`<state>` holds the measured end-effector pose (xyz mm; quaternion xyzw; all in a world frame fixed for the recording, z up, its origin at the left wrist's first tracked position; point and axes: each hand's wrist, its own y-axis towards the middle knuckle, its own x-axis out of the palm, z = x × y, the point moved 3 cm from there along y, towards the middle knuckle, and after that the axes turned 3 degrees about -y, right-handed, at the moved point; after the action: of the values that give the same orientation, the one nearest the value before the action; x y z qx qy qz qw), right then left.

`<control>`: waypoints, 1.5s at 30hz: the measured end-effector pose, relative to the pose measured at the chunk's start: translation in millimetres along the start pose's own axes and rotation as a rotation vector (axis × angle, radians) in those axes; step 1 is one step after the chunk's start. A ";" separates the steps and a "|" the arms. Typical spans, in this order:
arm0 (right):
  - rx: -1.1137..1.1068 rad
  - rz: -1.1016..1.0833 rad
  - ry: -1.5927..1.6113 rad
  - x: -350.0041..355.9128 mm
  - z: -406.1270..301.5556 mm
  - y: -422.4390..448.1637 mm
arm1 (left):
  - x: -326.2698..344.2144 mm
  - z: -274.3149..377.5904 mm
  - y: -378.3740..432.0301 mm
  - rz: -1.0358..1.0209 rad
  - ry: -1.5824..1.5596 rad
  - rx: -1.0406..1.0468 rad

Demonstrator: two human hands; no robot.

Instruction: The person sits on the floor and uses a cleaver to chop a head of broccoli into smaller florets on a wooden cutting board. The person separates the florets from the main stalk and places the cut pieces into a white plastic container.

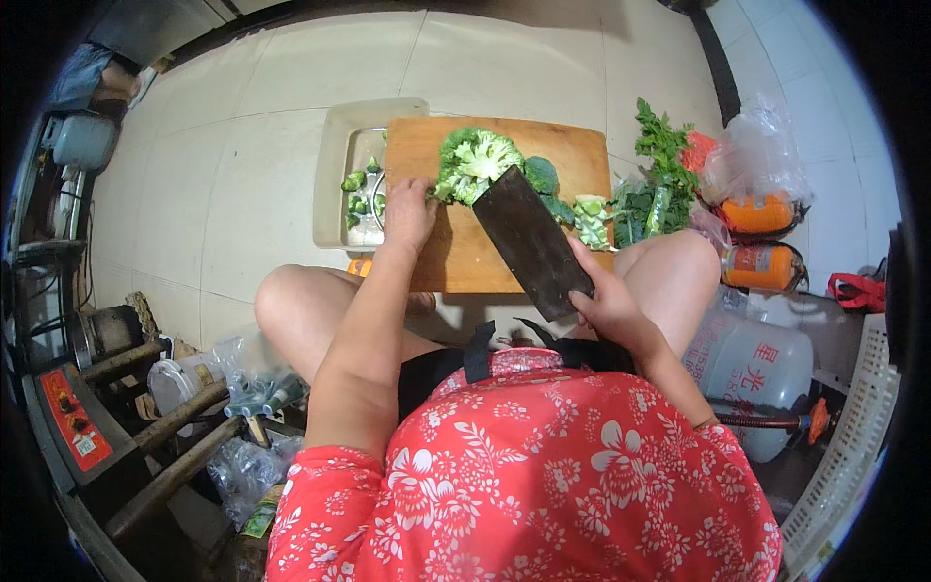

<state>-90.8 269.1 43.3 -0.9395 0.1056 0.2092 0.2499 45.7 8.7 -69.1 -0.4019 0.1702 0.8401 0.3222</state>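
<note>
On a wooden cutting board (451,269) lies a large cut broccoli head (480,156), its pale stems facing up. My left hand (409,211) rests at the board's left edge, its fingertips at a small broccoli piece beside the head; whether they pinch it is unclear. My right hand (604,295) grips a dark cleaver (534,244), its blade slanting up-left over the board with one corner near the head. More broccoli (540,174) lies behind the blade, and a trimmed broccoli stalk (593,218) sits at the board's right side. Several florets (354,181) lie in a plastic tub (331,174) left of the board.
Leafy greens (665,167) lie right of the board, near orange canisters (760,268) and a plastic bag (756,160). A gas cylinder (756,371) and a white plastic basket (847,436) stand at lower right. A metal stand with bars (182,415) is at lower left.
</note>
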 end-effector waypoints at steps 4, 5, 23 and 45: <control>-0.049 0.027 -0.006 2.2 -2.8 -1.0 | -26.5 7.2 -5.7 -0.370 0.039 -0.083; -0.052 0.018 -0.035 1.9 -4.3 2.1 | -32.1 7.8 -7.7 -0.515 0.081 -0.090; -0.188 -0.076 -0.545 28.5 -9.2 17.3 | -0.3 -30.5 -41.1 -0.084 -0.339 -0.177; -0.085 -0.273 -0.705 29.7 -25.4 34.9 | -1.5 -29.4 -39.2 -0.144 -0.381 -0.283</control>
<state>-66.3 223.6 35.2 -0.8249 -0.1217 0.4884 0.2573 89.6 20.8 -87.2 -0.2886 -0.0421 0.8910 0.3481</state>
